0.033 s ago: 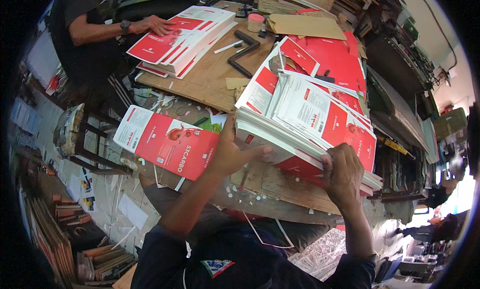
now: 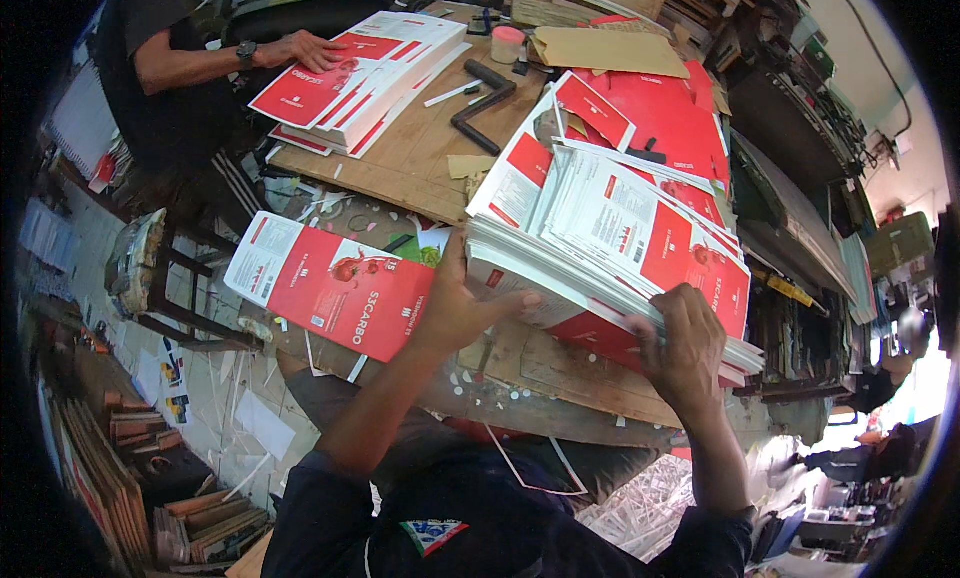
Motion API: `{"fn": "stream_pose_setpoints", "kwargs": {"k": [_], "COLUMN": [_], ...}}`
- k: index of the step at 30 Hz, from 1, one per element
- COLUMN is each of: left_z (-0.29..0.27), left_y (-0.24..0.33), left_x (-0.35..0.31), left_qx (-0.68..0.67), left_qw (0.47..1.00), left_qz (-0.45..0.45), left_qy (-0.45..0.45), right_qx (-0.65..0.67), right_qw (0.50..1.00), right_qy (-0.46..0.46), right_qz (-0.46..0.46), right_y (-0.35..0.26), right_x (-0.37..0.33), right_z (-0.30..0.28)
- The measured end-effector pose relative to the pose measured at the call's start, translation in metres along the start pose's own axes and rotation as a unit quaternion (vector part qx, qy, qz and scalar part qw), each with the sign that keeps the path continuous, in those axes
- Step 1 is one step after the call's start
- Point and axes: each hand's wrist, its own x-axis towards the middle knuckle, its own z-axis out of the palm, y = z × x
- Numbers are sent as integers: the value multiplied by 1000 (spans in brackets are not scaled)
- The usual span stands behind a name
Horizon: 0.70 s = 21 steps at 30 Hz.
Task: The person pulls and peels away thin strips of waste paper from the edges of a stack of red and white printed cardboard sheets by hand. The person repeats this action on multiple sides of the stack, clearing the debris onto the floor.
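Observation:
A thick, slightly fanned stack of red-and-white printed sheets (image 2: pixel 625 223) lies slanted on the right part of the wooden table. My left hand (image 2: pixel 468 303) grips the stack's left end, its thumb stretched along the near side and its fingers partly hidden behind the end. At the near right edge, my right hand (image 2: pixel 688 343) has its fingers curled over the top and its thumb against the side. Left of my left forearm, a flat red-and-white printed piece (image 2: pixel 340 290) rests at the table's near left.
A co-worker's hand (image 2: pixel 308 50) rests on another printed stack (image 2: pixel 400 63) at the far left. Between the stacks lie a dark crank-shaped bar (image 2: pixel 480 108) and a pink-and-white tub (image 2: pixel 507 45). Red sheets (image 2: pixel 660 103) and brown card (image 2: pixel 610 53) lie behind. A stool (image 2: pixel 150 268) stands left.
My right thumb and fingers have shifted slightly left along the stack's edge. My left hand keeps its place on the stack, and the co-worker's hand stays on the other one.

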Motion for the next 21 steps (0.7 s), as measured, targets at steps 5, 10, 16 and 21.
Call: {"fn": "stream_pose_setpoints", "kwargs": {"k": [5,10,16,21], "left_z": [0,-3,-9,-10], "left_y": [-7,-11,-20,-25], "left_x": [2,2,-1,1], "left_qx": [-31,-33,-32,-28], "left_qw": [999,999,997,998], "left_qz": [14,33,51,29], "left_qy": [-9,-16,-42,-39], "right_qx": [31,24,231,382], "right_qw": [999,998,948,840], "right_qy": [-18,23,-152,-270], "right_qz": [6,-50,155,273], "right_y": [7,1,7,20], "right_x": [2,4,19,36], "right_z": [2,0,-26,-29]}}
